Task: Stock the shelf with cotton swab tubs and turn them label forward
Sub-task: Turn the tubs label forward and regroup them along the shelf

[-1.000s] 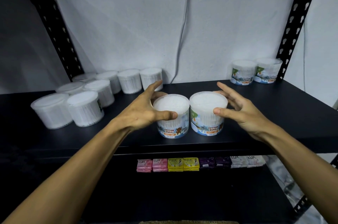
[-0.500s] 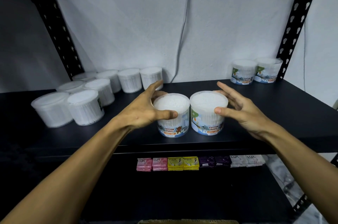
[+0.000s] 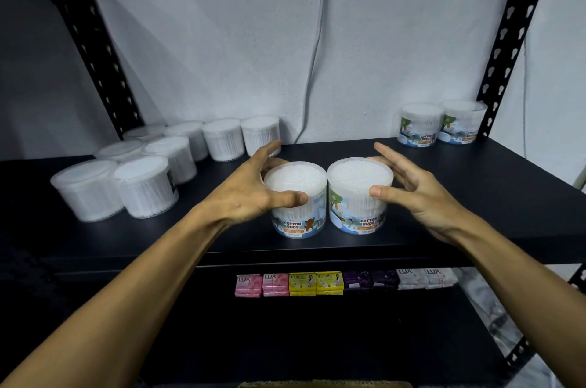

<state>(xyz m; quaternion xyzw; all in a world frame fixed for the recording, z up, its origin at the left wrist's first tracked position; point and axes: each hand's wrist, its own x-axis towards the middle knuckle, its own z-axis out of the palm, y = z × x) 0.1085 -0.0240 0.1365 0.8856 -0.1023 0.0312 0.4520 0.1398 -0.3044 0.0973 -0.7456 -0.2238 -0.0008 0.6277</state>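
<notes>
Centre frame, two tubs side by side on the black shelf (image 3: 475, 197), labels facing us. Left hand (image 3: 250, 194) grasps the left tub (image 3: 298, 200), thumb across its front. Right hand (image 3: 412, 194) clasps the right tub (image 3: 358, 194), thumb pressing its side, fingers spread behind.

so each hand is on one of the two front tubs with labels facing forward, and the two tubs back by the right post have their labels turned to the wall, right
Not quite. In the head view the two tubs by the right post show their labels forward too. The rest holds: the left hand grips the left front tub, the right hand the right front tub, both labels forward.
</notes>
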